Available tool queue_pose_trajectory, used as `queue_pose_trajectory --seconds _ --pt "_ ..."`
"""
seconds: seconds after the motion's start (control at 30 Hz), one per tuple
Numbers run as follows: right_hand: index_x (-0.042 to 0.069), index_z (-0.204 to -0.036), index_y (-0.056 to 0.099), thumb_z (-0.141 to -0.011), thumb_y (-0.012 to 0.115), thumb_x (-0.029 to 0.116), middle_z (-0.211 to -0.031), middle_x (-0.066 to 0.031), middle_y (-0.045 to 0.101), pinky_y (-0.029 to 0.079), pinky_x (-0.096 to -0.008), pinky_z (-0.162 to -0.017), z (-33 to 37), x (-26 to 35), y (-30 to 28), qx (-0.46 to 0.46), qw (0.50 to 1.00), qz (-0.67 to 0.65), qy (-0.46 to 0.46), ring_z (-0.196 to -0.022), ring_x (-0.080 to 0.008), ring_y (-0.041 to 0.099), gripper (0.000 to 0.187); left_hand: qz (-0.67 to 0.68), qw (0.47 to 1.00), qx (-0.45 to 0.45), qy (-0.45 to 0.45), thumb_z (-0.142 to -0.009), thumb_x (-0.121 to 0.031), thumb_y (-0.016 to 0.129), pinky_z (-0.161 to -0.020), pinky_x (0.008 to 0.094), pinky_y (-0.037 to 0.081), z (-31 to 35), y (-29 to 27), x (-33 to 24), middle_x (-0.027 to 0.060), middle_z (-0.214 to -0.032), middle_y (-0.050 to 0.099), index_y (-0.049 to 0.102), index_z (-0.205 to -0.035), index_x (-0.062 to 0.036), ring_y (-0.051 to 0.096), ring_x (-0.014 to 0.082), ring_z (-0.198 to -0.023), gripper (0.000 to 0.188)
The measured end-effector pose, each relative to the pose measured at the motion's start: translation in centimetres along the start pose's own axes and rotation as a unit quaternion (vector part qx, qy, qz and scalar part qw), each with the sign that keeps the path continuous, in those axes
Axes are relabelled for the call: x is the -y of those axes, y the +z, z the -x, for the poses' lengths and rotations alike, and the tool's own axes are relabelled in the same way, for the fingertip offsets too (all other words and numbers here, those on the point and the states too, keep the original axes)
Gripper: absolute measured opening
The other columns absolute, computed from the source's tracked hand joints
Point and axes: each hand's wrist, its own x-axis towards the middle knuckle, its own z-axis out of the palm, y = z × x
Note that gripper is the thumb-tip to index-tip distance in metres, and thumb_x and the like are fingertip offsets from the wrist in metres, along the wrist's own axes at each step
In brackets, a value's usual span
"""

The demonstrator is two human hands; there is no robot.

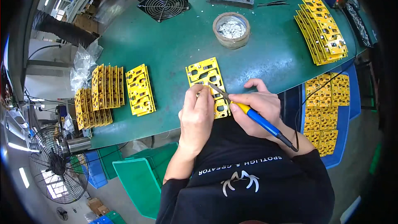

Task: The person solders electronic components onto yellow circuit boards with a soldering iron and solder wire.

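Note:
A yellow circuit board panel (205, 65) with several cut-outs lies at the front edge of the green table, right before me. My right hand (262, 104) grips a soldering iron (263, 123) by its blue and yellow handle. The iron's tip touches or hovers just over the middle of the panel; which of the two I cannot tell. My left hand (195, 118) rests at the panel's left side with its fingers pinched together close to the tip. Whatever those fingers hold is hidden or too small to name.
Beyond the panel stand a round pot (231, 31) of silvery scraps, a metal bar (229, 0), tweezers (272, 3) and a square fan (164, 2). Yellow panels (141, 90) stand at left; another stack (321, 31) is far right. A blue bin (331, 157) holds more. The iron's cable (309, 96) trails rightward.

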Motion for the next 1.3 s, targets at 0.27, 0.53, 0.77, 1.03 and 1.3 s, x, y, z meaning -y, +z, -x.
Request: queue_pose_trajectory --seconds 0.27,0.53,0.77,1.03,1.3 --pt "0.004 -0.099 0.078 -0.077 0.083 0.003 -0.075 -0.0065 0.075 0.056 -0.0438 -0.085 -0.1 0.1 0.1 0.002 1.0 0.003 -0.004 -0.06 -0.0197 0.07 0.022 -0.013 1.0 0.019 -0.01 -0.091 0.001 0.076 -0.066 0.0393 0.061 -0.2 -0.4 -0.3 0.0134 -0.11 0.07 0.074 -0.105 0.0016 0.074 0.0299 -0.083 0.014" --pt "0.004 -0.099 0.078 -0.078 0.083 0.003 -0.071 -0.0054 0.073 0.055 -0.0439 -0.085 0.0 0.0 0.1 0.005 1.0 -0.001 0.006 -0.057 -0.0191 0.068 0.021 -0.032 0.997 0.057 -0.039 -0.095 -0.002 0.073 -0.069 0.0422 0.06 -0.3 -1.0 -0.7 0.019 -0.118 0.066 0.074 -0.109 0.0017 0.074 0.0352 -0.088 0.015" --pt "0.004 -0.1 0.078 -0.078 0.084 0.003 -0.069 -0.0053 0.071 0.056 -0.0447 -0.084 0.1 -0.2 0.2 -0.008 1.0 -0.004 -0.004 -0.055 -0.0194 0.067 0.022 -0.022 0.996 0.063 -0.056 -0.097 -0.004 0.072 -0.071 0.0434 0.06 -0.3 -1.1 -0.7 0.0201 -0.122 0.065 0.074 -0.113 0.0012 0.074 0.037 -0.091 0.017" --pt "0.004 -0.098 0.078 -0.079 0.084 0.003 -0.076 -0.0072 0.076 0.056 -0.0444 -0.085 0.0 -0.1 0.1 -0.001 1.0 -0.007 0.005 -0.059 -0.0195 0.07 0.02 -0.048 0.99 0.118 -0.062 -0.099 -0.006 0.07 -0.067 0.0441 0.061 -0.5 -1.8 -0.8 0.0212 -0.124 0.063 0.073 -0.121 -0.0008 0.075 0.0377 -0.085 0.022" --pt "0.004 -0.097 0.077 -0.078 0.083 0.002 -0.075 -0.0067 0.076 0.056 -0.0435 -0.086 -0.1 0.5 0.0 0.004 1.0 0.008 -0.008 -0.059 -0.0192 0.07 0.02 -0.078 0.981 0.172 -0.05 -0.095 0.0 0.068 -0.065 0.0487 0.06 -0.3 -2.3 -1.1 0.0207 -0.121 0.059 0.065 -0.131 0.0002 0.073 0.0407 -0.083 0.036"
